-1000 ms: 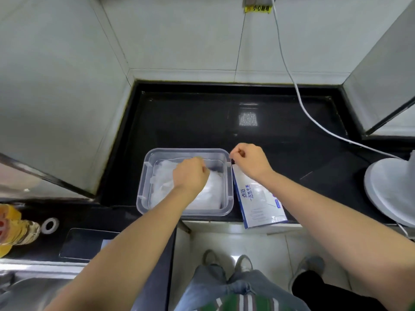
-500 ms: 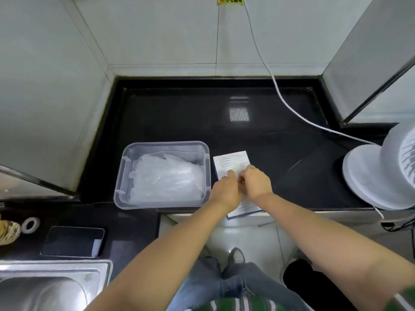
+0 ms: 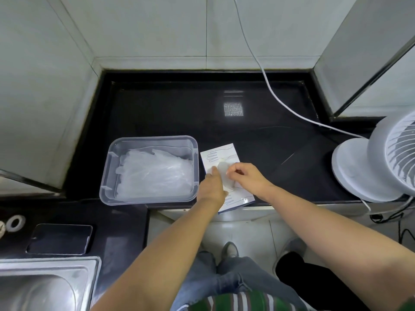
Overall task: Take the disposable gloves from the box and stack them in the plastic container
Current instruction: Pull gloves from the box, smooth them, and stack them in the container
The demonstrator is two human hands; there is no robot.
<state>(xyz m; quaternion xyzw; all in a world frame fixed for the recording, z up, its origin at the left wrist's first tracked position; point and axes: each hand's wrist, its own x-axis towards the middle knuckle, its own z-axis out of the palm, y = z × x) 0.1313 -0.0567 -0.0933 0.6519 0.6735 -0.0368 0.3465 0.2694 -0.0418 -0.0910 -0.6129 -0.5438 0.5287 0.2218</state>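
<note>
ok so rn the person is working on the flat white cardboard glove box w/ blue hand outlines [image 3: 221,153]. It's lying on the glossy black bench [image 3: 179,113] just beside the right wall of the clear rectangular plastic container [image 3: 152,138], and its near end looks to be poking out over the bench edge. The left hand [image 3: 212,187] is resting on the box w/ fingers looking fairly straight, so that grip is spread and pressing down, not wrapping anything afaict. The right hand [image 3: 247,178] is doing the pulling: its grip is pinching a thin see-through plastic glove [image 3: 223,176] between thumb and fingertips at the box opening, and the glove is only partway out. A crumpled pile of the same translucent gloves [image 3: 155,173] is already sitting in the container, so imo the job is well along, tho I can't tell how many are left in the box. Tips for this step: pull slow and low, roughly along the box, bc this film is clingy and prob drags a second glove out w/ it. Keep weight on the box so it isn't sliding off that edge, then lay the glove flat on the pile instead of dropping it bunched.
</note>
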